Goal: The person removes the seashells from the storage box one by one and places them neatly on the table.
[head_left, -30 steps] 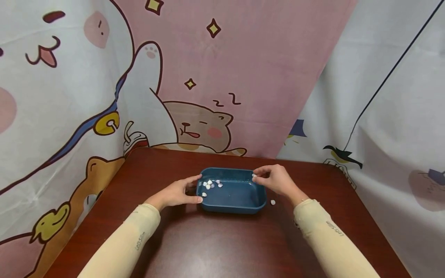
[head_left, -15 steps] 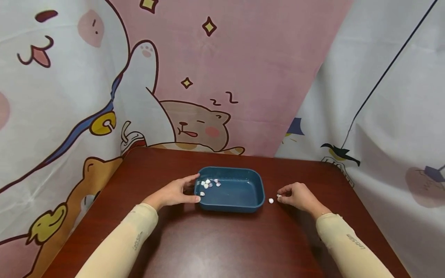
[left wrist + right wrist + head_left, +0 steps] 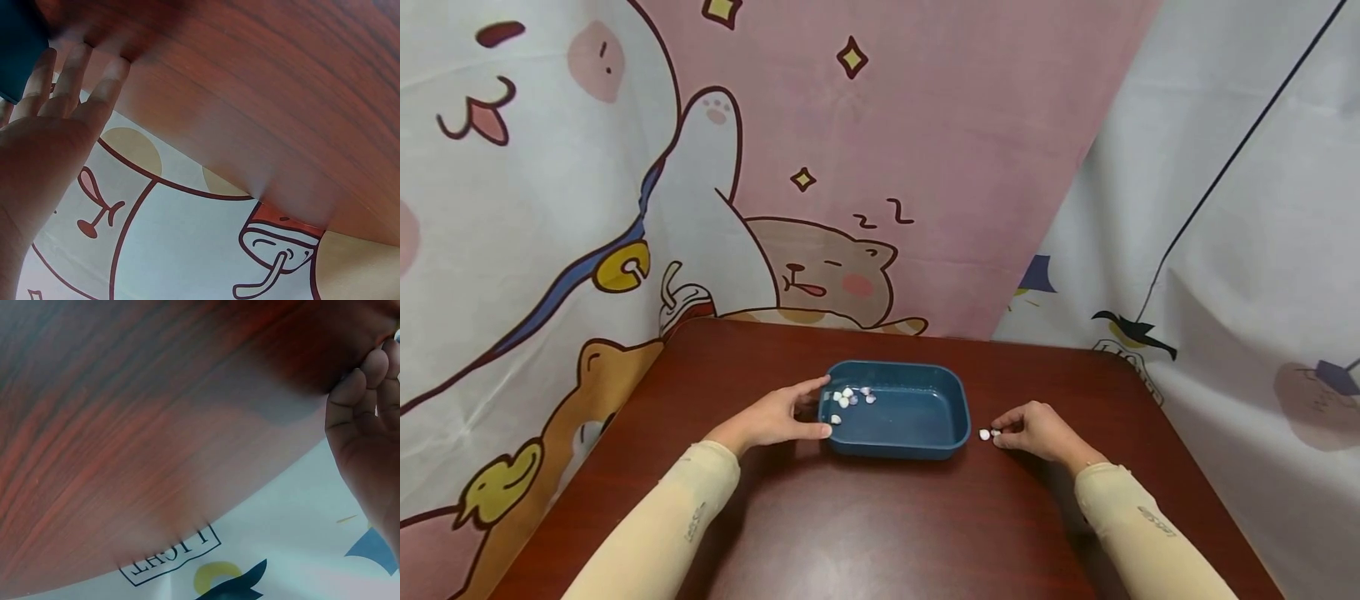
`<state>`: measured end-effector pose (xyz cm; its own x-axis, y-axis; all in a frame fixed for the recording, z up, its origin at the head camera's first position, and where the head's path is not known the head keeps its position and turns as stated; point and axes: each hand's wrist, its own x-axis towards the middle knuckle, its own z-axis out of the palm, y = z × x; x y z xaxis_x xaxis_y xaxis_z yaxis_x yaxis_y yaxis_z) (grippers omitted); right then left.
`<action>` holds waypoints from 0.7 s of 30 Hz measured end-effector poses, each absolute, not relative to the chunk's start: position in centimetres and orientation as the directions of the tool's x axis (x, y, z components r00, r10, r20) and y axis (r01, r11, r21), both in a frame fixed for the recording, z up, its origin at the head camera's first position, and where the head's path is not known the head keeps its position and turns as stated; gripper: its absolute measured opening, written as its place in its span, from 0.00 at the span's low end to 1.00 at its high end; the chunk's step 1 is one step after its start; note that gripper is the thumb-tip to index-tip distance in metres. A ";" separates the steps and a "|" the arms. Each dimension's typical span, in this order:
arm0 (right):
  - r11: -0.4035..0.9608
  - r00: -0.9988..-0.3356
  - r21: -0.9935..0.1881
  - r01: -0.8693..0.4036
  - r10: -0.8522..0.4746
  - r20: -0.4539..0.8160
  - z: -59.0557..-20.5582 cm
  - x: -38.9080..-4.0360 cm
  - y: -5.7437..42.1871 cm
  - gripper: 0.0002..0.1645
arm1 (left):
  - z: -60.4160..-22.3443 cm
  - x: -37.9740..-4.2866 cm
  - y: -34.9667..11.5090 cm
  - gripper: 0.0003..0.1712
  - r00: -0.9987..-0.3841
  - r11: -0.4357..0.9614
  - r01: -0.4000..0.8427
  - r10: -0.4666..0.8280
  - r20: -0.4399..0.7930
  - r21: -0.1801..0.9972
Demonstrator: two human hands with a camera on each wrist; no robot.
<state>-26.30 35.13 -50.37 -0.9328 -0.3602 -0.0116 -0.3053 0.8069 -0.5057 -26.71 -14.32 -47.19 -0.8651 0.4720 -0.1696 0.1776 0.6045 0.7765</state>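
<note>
A dark blue rectangular plastic tray [image 3: 917,417] stands on the table. My left hand [image 3: 775,414] holds its left end, thumb at the near corner and index finger at the far corner. In the left wrist view, the other fingers [image 3: 69,81] of that hand reach down beside the blue wall. Several small white and pale purple pebble-like pieces [image 3: 844,402] lie in the tray's left part. Right of the tray, my right hand [image 3: 1037,429] pinches a small white pebble-like piece [image 3: 997,432] between thumb and fingertips, low over the table. Another white piece [image 3: 984,434] lies just left of it.
The reddish-brown wooden table [image 3: 880,517] runs to a cartoon-printed cloth [image 3: 955,167] at the back and both sides. Its far edge lies a short way behind the tray.
My right hand has come from the tray's right rim out to the table on the right, then slightly left toward the loose white piece. My left hand stays at the tray's end.
</note>
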 end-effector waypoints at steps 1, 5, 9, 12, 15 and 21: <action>0.808 -0.933 -0.506 -0.302 -0.358 -0.015 -50.4 -26.3 35.1 0.14 | -47.2 -26.7 -14.3 0.56 -0.866 0.605 0.174 0.469 -0.172 0.777; 0.814 -0.939 -0.512 -0.276 -0.342 -0.037 -50.3 -26.3 35.1 0.14 | -47.3 -26.7 -14.3 0.56 -0.871 0.614 0.167 0.458 -0.176 0.771; 0.811 -0.939 -0.524 -0.260 -0.339 -0.060 -50.2 -26.3 35.0 0.14 | -47.4 -26.6 -14.3 0.56 -0.875 0.619 0.152 0.447 -0.187 0.771; 0.805 -0.935 -0.531 -0.265 -0.350 -0.064 -50.2 -26.2 35.0 0.14 | -47.4 -26.7 -14.3 0.56 -0.875 0.613 0.151 0.447 -0.183 0.775; 0.803 -0.935 -0.536 -0.259 -0.348 -0.068 -50.1 -26.1 34.9 0.15 | -47.3 -26.7 -14.3 0.56 -0.874 0.608 0.157 0.452 -0.177 0.778; 0.798 -0.936 -0.549 -0.248 -0.343 -0.075 -49.9 -26.0 34.8 0.16 | -47.5 -26.8 -14.3 0.56 -0.872 0.605 0.160 0.458 -0.176 0.780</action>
<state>-26.02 34.82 -49.89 -0.9364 -0.3427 -0.0754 -0.2480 0.7983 -0.5489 -26.83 -14.29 -47.46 -0.8716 0.4576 -0.1760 0.1598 0.6045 0.7804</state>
